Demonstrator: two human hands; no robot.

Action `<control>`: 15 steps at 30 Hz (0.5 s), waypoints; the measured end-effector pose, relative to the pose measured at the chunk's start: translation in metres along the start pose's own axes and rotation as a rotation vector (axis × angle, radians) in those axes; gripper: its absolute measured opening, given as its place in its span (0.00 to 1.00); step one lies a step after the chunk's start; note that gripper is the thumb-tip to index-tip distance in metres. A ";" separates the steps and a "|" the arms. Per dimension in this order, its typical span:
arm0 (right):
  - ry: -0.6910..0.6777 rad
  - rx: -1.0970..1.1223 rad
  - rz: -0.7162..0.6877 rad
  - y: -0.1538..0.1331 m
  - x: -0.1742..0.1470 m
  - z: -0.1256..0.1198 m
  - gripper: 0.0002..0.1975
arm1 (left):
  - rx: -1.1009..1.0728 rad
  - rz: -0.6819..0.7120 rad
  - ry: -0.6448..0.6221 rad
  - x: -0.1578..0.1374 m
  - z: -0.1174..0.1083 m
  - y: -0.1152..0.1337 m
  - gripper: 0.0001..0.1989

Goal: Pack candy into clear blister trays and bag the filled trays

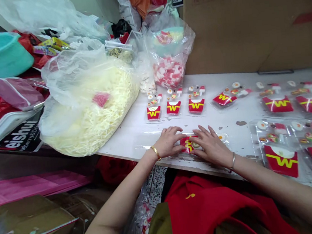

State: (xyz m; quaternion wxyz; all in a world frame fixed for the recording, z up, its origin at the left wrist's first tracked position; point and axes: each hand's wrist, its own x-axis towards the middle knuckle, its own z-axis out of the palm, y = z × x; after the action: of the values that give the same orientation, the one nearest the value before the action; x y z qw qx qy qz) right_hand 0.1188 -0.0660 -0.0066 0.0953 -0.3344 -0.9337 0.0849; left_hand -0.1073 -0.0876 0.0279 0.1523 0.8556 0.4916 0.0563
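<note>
A clear plastic packet (187, 143) lies lengthwise near the table's front edge, with a red fries-carton shape marked in yellow inside it. My left hand (166, 142) has its bent fingers and thumb around the packet's left part. Over its right part my right hand (211, 145) is spread, the fingers apart and some touching the plastic. A small fried-egg shape (221, 137) shows beyond my right fingers. Part of the packet's contents is hidden under both hands. Behind them are several similar packets (173, 107) with red cartons and miniature food pieces.
More filled packets (281, 160) cover the right side of the white table (130, 134). A big bag of pale yellow strips (89, 120) bulges at the left edge. Behind stand a bag of pink-and-white pieces (169, 71) and a large cardboard box (247, 29).
</note>
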 end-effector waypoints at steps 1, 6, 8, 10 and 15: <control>0.003 -0.021 -0.001 -0.002 0.003 0.000 0.19 | 0.007 0.037 -0.046 0.005 0.001 -0.006 0.23; 0.104 0.006 0.027 -0.001 0.003 -0.001 0.23 | 0.099 0.167 -0.165 0.027 0.001 -0.014 0.27; 0.236 0.076 0.184 0.005 -0.011 0.004 0.31 | 0.134 0.205 -0.181 0.035 -0.004 -0.015 0.27; 0.366 0.157 0.392 0.010 -0.029 0.012 0.38 | 0.129 0.235 -0.225 0.041 -0.007 -0.017 0.22; 0.502 0.380 0.679 0.013 -0.065 0.034 0.39 | -0.087 0.278 -0.316 0.048 -0.006 -0.024 0.07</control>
State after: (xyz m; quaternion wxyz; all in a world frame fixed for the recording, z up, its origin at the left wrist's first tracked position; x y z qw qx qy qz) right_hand 0.1677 -0.1011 -0.0504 0.3446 -0.6081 -0.6874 0.1972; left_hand -0.1044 -0.0341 0.0230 0.2549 0.9060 0.3360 -0.0369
